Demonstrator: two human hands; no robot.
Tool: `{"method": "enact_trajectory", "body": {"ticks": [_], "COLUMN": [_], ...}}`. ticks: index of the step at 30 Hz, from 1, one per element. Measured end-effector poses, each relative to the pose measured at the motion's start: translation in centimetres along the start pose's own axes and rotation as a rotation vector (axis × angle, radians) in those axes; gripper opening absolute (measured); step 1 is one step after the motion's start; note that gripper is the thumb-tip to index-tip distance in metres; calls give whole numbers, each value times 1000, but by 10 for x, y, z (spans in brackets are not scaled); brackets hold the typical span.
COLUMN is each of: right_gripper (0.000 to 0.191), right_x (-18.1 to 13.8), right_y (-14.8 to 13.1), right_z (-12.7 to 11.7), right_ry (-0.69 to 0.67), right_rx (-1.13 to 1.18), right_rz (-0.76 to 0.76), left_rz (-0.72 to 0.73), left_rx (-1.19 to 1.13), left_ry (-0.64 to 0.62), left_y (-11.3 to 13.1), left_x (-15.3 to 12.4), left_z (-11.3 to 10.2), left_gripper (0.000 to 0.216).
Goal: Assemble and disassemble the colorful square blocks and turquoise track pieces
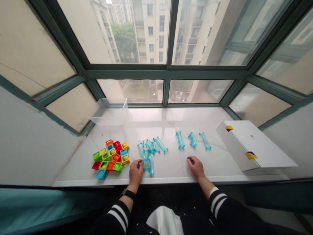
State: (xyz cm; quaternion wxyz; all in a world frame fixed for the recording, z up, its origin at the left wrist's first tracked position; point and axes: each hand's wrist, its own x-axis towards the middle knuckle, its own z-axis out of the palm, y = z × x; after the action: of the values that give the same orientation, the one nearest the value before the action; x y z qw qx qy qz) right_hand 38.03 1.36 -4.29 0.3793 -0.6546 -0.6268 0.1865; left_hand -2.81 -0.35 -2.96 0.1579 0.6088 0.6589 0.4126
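My left hand [136, 171] rests on the white sill with its fingers curled in. Its thumb side is close against a loose pile of clear blue toy track pieces [148, 163]; whether it touches them I cannot tell. Nothing shows between those fingers. To the right, my right hand [196, 166] lies on the sill, fingers loosely closed, holding nothing visible. Beyond it are three separate clear blue pieces: a straight track [180, 140], a curved track [192, 139] and a slightly wavy track [205, 141].
Left of my left hand sits a cluster of red, green, yellow, orange and blue plastic blocks [110, 152]. A clear plastic bin [110, 117] stands behind it by the window. On the right is a white box [259, 143] with yellow-black tape. Green window frames [166, 73] bound the sill [166, 122].
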Motion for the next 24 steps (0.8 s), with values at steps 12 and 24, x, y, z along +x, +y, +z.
{"method": "enact_trajectory", "body": {"ticks": [12, 24], "right_gripper": [30, 65], "right_x": [-12, -9], "right_y": [-77, -171], "right_z": [49, 139], "right_ry": [-362, -557], "right_rx": [171, 79], "right_rz": [-103, 104], "left_rz": [47, 71], "left_rx": [66, 92], "left_ry": [30, -12], "left_y": [3, -5], "left_x": [1, -3], "left_z": [3, 6], "left_gripper": [21, 21]}}
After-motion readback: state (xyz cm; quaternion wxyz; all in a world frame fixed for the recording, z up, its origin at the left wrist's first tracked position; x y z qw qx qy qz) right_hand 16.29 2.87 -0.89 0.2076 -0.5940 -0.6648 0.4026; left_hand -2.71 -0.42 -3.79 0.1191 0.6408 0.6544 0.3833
